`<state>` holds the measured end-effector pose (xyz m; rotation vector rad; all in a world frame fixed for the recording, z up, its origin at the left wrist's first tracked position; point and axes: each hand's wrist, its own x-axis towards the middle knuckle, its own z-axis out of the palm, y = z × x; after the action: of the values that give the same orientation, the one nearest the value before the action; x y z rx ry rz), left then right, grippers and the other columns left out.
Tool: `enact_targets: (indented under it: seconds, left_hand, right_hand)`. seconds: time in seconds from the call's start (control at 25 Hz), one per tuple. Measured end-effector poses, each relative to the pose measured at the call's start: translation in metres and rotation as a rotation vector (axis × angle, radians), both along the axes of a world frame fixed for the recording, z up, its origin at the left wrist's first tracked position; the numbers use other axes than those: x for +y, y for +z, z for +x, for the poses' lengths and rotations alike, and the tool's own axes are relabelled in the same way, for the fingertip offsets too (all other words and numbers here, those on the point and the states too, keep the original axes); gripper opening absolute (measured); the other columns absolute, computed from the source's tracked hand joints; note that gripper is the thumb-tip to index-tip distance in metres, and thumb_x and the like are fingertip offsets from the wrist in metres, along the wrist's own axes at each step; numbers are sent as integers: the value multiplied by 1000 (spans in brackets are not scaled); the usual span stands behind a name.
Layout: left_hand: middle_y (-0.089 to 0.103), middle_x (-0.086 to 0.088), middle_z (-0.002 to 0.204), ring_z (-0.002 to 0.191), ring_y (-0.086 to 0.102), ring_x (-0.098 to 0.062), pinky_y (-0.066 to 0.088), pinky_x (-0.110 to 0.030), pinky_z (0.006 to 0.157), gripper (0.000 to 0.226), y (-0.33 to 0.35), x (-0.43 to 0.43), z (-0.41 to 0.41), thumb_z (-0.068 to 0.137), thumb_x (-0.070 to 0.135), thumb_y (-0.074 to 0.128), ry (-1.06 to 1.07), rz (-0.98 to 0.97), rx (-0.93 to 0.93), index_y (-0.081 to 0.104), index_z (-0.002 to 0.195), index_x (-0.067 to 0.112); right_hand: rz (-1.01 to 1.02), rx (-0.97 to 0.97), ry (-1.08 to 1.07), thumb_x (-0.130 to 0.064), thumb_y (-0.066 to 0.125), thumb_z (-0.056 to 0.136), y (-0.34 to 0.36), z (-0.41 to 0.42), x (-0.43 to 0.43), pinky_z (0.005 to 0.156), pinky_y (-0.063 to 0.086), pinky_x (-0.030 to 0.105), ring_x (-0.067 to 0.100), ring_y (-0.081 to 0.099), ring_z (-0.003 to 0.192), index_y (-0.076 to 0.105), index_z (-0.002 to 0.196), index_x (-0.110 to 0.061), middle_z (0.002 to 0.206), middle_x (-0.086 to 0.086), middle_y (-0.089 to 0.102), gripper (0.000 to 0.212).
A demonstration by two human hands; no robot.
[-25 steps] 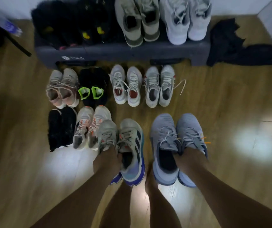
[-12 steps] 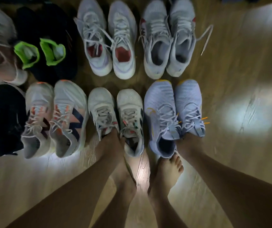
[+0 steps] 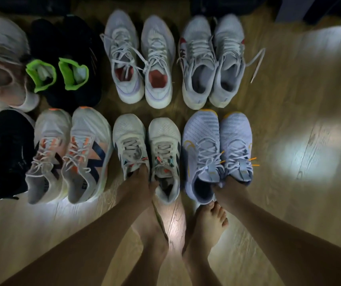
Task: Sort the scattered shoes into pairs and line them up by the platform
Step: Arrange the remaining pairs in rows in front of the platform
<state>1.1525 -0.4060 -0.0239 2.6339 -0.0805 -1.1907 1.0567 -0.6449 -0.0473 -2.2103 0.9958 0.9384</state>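
Observation:
Two rows of paired shoes stand on the wooden floor. In the near row, my left hand [image 3: 139, 182] grips the heel openings of a white pair with dark side stripes [image 3: 146, 141], fingers tucked inside. My right hand [image 3: 226, 185] grips the inner heels of a light blue pair with orange lace tips [image 3: 217, 141]. Left of them stand a white-and-orange pair [image 3: 68, 153] and a black pair [image 3: 4, 153]. The far row holds a white pair with red insoles [image 3: 138, 58], a white pair with a loose lace [image 3: 213, 58], a black pair with green collars [image 3: 62, 58] and a pinkish pair [image 3: 0, 65].
The dark platform [image 3: 289, 7] shows only as a strip along the top edge. My bare feet [image 3: 206, 223] stand just behind the near row. Bare wooden floor [image 3: 310, 120] spreads to the right, with bright light patches.
Both pairs in my hands have slid forward into line behind the far row. The camera has dipped closer, so the platform has almost left the view.

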Motion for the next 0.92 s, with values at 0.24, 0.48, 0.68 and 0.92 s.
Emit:
enact_targets:
  seconds: [0.24,0.48,0.68,0.92]
  left_hand:
    - [59,-8,121,111,57,-29,51,-40,88,38,9,-7,7,88,38,61,136,22,124,51,117,14]
    - [62,-1,85,86,62,-25,48,-30,66,12,37,-1,25,87,27,55,175,32,5,57,76,21]
    - [62,-3,88,82,65,-27,55,-37,70,12,68,19,20,84,27,62,345,-105,55,52,88,22]
    - [63,-3,107,88,64,-21,49,-26,69,37,104,46,33,79,36,66,418,-152,178,57,111,20]
  right_hand:
    - [-33,143,54,-39,50,87,21,1,-1,67,40,27,26,61,86,56,95,-22,81,-5,55,19]
    - [-65,124,127,-36,47,85,47,23,4,51,32,24,4,44,55,48,80,-27,64,-13,51,10]
    - [-64,72,244,-38,48,90,83,23,4,65,34,25,25,61,89,59,98,-22,97,2,66,21]
    - [-62,223,449,-47,42,90,132,54,2,66,37,27,25,63,96,45,76,-24,100,4,67,27]
